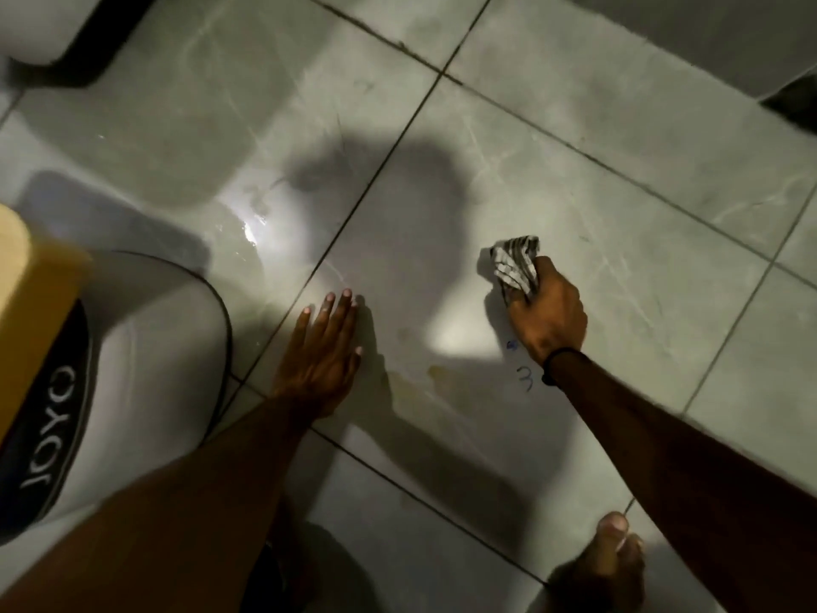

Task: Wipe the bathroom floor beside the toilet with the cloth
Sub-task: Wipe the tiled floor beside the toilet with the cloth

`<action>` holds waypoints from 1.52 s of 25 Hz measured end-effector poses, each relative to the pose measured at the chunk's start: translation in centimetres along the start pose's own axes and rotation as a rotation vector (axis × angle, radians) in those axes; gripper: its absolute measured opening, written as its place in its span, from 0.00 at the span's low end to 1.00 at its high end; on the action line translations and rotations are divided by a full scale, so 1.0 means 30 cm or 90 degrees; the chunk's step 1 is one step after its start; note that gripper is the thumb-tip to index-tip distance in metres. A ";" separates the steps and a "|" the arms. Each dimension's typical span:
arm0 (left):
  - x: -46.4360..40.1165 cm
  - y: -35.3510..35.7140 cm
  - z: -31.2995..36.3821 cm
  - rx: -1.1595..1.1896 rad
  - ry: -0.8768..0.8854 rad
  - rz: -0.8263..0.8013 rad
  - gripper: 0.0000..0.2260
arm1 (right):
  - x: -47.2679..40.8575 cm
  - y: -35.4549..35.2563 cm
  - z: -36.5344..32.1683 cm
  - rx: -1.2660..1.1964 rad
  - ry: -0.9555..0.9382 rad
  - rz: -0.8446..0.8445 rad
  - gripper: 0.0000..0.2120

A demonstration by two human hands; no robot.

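My right hand [546, 309] grips a bunched grey-and-white striped cloth [515, 265] and presses it against the grey tiled floor [641, 192]. My left hand [325, 353] lies flat on the tile with its fingers spread, holding nothing. The white toilet [150, 342] with a dark band reading JOYO stands at the left, just beside my left hand. Yellowish stains [435, 373] and blue marks [524, 376] show on the tile between my hands. A wet, shiny patch [247, 232] lies on the floor near the toilet.
A yellow object [31, 303] rests on the toilet at the far left edge. My bare foot [612, 564] stands on the floor at the bottom right. A white fixture with a dark base [66, 42] sits at the top left. Dark grout lines cross the tiles.
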State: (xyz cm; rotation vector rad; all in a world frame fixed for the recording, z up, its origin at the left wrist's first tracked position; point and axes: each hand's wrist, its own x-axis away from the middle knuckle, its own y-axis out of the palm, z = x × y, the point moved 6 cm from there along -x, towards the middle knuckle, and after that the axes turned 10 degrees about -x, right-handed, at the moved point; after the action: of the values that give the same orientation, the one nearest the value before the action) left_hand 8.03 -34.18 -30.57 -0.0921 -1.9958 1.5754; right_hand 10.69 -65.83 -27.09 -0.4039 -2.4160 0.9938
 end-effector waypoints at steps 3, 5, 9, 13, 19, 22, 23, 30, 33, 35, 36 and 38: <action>-0.028 0.019 -0.012 0.014 0.009 -0.006 0.29 | -0.047 0.015 -0.059 0.045 -0.107 0.032 0.09; -0.026 -0.010 -0.010 0.033 0.022 0.002 0.29 | -0.068 0.004 -0.119 0.099 -0.174 0.040 0.11; 0.011 0.048 -0.017 0.002 0.041 0.070 0.28 | -0.066 0.065 -0.133 0.192 -0.273 0.061 0.16; -0.030 0.028 -0.017 -0.017 0.075 0.056 0.27 | -0.176 0.077 -0.202 0.242 -0.321 0.001 0.15; -0.057 0.040 0.031 -0.028 0.036 -0.026 0.29 | -0.184 0.109 -0.259 0.285 -0.280 -0.097 0.15; -0.015 0.049 0.048 -0.006 0.030 -0.028 0.29 | -0.053 0.146 -0.196 0.286 -0.278 -0.111 0.15; -0.006 0.062 0.036 -0.016 0.027 -0.025 0.29 | -0.003 0.169 -0.163 0.276 -0.273 -0.125 0.16; 0.001 0.140 -0.077 -0.064 0.090 0.046 0.29 | 0.136 0.343 -0.069 0.326 -0.244 -0.206 0.33; -0.007 0.144 -0.079 -0.050 0.097 0.029 0.30 | 0.230 0.401 -0.092 0.325 -0.288 -0.238 0.35; -0.008 0.134 -0.084 -0.059 0.106 0.026 0.30 | 0.369 0.455 -0.084 0.326 -0.353 -0.312 0.34; -0.010 0.126 -0.087 -0.058 0.109 0.020 0.30 | 0.450 0.477 -0.064 0.331 -0.385 -0.361 0.34; -0.004 0.113 -0.089 -0.055 0.107 0.012 0.31 | 0.600 0.489 0.004 0.366 -0.438 -0.445 0.35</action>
State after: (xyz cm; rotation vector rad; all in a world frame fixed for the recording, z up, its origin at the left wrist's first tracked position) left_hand 8.40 -30.90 -33.37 -0.2699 -1.9359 1.4429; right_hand -3.19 -47.80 -31.79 1.0585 -2.3219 1.5408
